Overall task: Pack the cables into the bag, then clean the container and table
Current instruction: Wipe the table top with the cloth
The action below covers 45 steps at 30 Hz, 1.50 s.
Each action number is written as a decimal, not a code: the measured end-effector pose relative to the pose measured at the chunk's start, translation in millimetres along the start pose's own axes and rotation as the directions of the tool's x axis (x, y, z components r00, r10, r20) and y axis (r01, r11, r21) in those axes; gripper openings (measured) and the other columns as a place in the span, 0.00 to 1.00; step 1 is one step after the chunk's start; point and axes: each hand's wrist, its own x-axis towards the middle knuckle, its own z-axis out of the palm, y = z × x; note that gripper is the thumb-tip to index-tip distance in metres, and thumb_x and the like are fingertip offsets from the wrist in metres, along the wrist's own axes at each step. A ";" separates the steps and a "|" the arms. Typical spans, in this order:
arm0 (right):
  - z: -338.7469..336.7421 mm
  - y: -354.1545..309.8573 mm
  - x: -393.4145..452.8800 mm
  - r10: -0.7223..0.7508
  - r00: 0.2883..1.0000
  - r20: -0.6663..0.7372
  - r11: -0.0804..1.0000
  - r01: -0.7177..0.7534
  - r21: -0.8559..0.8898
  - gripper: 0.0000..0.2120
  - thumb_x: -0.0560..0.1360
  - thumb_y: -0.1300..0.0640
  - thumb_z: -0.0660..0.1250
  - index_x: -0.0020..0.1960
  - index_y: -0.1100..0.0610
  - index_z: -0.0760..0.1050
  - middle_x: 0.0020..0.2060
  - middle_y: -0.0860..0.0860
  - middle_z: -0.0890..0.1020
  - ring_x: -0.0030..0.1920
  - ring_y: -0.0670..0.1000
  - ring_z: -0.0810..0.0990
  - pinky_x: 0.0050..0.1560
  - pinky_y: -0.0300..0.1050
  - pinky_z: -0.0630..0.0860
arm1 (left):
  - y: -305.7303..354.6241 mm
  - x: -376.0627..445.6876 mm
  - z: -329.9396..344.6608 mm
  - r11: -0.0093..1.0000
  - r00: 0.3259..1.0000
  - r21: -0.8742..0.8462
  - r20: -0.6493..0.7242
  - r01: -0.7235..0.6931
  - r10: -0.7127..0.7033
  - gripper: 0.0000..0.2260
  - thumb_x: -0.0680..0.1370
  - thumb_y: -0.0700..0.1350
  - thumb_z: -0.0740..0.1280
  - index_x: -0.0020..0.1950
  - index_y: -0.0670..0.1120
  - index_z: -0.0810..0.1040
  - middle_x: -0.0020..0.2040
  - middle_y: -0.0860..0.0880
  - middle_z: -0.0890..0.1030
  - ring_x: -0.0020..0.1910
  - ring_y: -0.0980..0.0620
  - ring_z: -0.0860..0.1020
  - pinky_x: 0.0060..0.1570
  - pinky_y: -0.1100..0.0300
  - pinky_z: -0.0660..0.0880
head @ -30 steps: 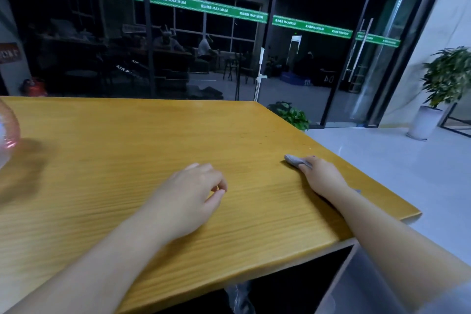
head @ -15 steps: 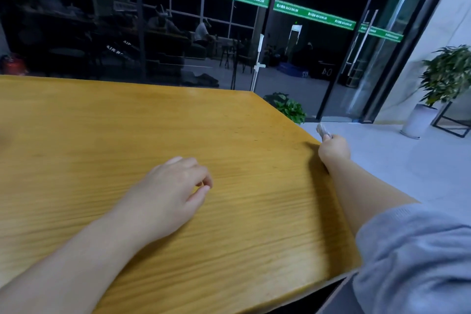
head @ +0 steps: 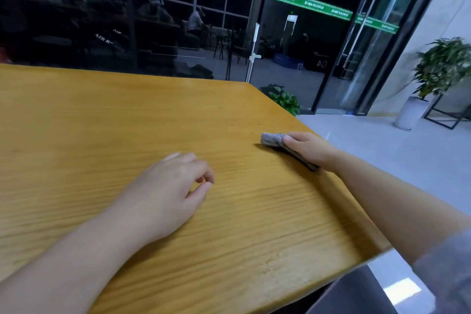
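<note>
One soft, light cloth [head: 272, 139] lies near the table's [head: 102, 115] right edge, pinched in our right hand [head: 307, 148], while our left hand [head: 165, 194] rests loosely curled.

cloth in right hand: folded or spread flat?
Folded. The grey cloth is a compact wad under the right hand, its rounded edge poking past the fingertips onto the table.
</note>
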 end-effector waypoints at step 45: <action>-17.4 19.3 -123.7 0.031 0.933 -0.358 0.998 -0.009 0.063 0.21 0.81 0.47 0.55 0.35 0.60 0.69 0.30 0.49 0.72 0.35 0.49 0.71 0.39 0.47 0.65 | 3.8 -14.8 1.0 0.995 0.999 -0.092 0.007 -0.045 0.046 0.05 0.78 0.50 0.60 0.45 0.59 0.73 0.45 0.61 0.73 0.50 0.62 0.69 0.53 0.63 0.68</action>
